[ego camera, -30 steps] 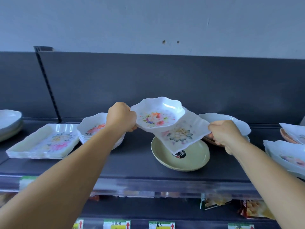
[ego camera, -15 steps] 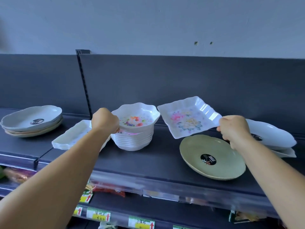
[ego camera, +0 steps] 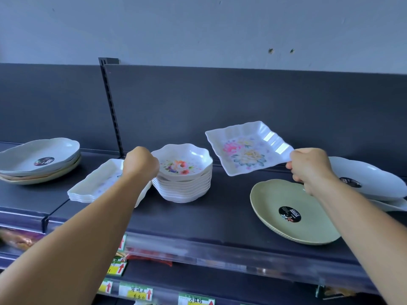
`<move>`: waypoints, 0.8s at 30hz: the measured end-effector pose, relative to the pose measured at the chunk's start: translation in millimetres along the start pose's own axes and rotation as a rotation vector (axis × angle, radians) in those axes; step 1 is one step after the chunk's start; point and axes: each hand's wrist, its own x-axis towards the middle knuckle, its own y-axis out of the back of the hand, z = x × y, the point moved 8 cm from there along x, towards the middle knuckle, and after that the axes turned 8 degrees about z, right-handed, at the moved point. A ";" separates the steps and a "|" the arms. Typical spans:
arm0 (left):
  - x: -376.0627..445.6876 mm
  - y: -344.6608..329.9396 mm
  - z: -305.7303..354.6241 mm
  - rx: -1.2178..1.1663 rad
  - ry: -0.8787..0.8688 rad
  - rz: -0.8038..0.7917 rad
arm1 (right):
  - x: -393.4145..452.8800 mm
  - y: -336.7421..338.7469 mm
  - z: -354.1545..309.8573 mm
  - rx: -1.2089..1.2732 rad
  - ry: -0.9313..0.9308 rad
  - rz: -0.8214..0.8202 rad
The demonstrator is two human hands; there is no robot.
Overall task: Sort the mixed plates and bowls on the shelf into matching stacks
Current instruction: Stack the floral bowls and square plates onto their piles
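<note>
So the left hand [ego camera: 141, 165] is curled around the near rim of the top floral bowl [ego camera: 182, 165], which sits on the stack of matching bowls [ego camera: 184, 187] in the middle of the shelf [ego camera: 198, 219]. Makes sense to grip the rim, since that lets the bowl nest squarely into the ones below it. I can't see the fingers themselves, they're tucked behind the knuckles, so I can't tell whether the bowl has fully settled or is a hair above.

The right hand [ego camera: 308, 167] is pinching one corner of the square floral plate [ego camera: 247, 148], held up in the air and tilted, clear of everything. My guess is it's parked there until the left side is done, then it goes onto the stack of square plates [ego camera: 99, 183] just left of the bowls.

The green oval plate [ego camera: 290, 212] lies alone near the shelf's front edge, with white oval plates [ego camera: 370, 179] behind the right wrist and another oval pile [ego camera: 39, 161] far left. Those probably need merging by colour.
</note>
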 end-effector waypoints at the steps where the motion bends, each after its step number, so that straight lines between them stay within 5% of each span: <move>1: 0.0 -1.4 -0.6 -0.002 -0.002 0.002 | -0.3 -1.4 0.0 0.000 -0.002 -0.001; 14: -4.4 14.0 14.4 0.061 -0.099 0.144 | -10.1 -24.1 -11.2 0.044 0.019 -0.086; 19: -40.3 -7.2 48.6 0.093 -0.426 -0.054 | -13.5 -29.4 -11.1 0.045 0.003 -0.109; 24: -57.4 -8.7 38.7 0.057 -0.308 -0.161 | -20.7 -36.4 -13.6 0.052 -0.007 -0.164</move>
